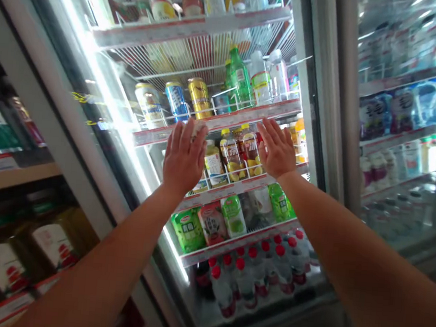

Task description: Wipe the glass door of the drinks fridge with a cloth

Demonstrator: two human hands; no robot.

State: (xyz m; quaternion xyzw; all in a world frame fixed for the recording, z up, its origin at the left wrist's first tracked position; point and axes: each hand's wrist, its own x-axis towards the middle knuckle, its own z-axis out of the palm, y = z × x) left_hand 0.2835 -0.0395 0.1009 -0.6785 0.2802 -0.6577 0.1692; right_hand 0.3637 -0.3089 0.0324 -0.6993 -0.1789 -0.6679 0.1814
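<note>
Both arms reach into a lit drinks fridge. My left hand (pixel 183 158) is raised with its fingers stretched out, in front of the middle shelf; a small pale patch shows by its fingertips, too blurred to name. My right hand (pixel 279 149) is also open, fingers extended, near the shelf's right part. Between the hands stand yellow-capped tea bottles (pixel 232 157) and a pale-labelled bottle (pixel 213 165). Just above are a white can (pixel 149 105), a blue can (pixel 176 100), a gold can (pixel 200 98) and a green bottle (pixel 240 79). Whether either hand touches anything, I cannot tell.
Below are green pouches (pixel 188 229), a red pouch (pixel 212 224) and red-capped water bottles (pixel 245 283). Bottles (pixel 98 3) fill the top shelf. A metal door frame (pixel 331 92) stands at right, beside another stocked fridge. Large labelled jars (pixel 1 266) sit at left.
</note>
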